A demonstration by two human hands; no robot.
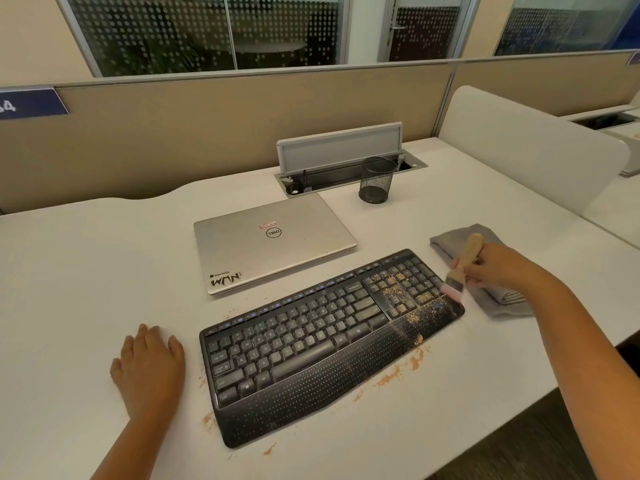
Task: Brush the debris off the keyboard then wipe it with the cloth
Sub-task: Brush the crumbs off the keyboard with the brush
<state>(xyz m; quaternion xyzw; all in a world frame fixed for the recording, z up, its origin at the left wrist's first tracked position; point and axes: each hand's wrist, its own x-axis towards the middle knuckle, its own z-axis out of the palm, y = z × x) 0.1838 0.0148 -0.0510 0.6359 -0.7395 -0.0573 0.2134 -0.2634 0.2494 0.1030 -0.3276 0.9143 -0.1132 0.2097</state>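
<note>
- Head view: right hand [491, 268], one, fingers curled round the wooden handle of one brush [462, 268]; bristles touch the keyboard's right edge, at 3 o'clock.
- Left hand [149, 367], one, flat on the tabletop [86, 271], fingers straight and holding nothing, just beside the keyboard's left end, at 9 o'clock.
- Keyboard [311, 341], one, black, lying at an angle in the middle; debris [401, 292] on its number pad and palm rest, more scattered along the near edge.
- Cloth [485, 271], one, grey, folded, at 3 o'clock under the right hand.
- Laptop [270, 242], one, closed, at 12 o'clock; mesh cup [377, 180], one, behind.
- Open tabletop lies left, toward 9 o'clock.
</note>
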